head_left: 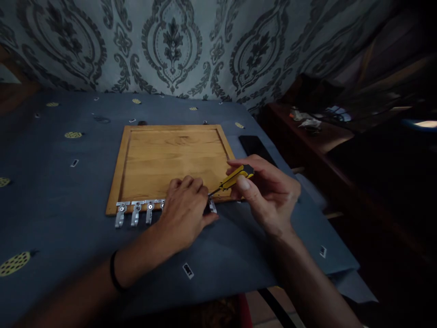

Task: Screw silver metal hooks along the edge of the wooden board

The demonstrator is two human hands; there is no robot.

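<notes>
A framed wooden board [177, 155] lies flat on the cloth-covered table. Several silver metal hooks [150, 212] line its front edge and jut out past it. My left hand [186, 212] is closed over that edge, its fingers bent and its thumb beside one more metal hook [213, 206]; the palm hides part of the row. In my right hand [264, 191], thumb and fingers grip a screwdriver [237, 176] with a yellow and black handle. Its shaft slants down to the left, and the tip ends by my left fingertips, where the exact contact is hidden.
A dark flat phone-like object [256, 149] lies right of the board. The blue-grey tablecloth [68, 191] carries pineapple prints. Patterned fabric [172, 50] hangs behind the table. To the right, a brown wooden surface [327, 136] holds small items in shadow.
</notes>
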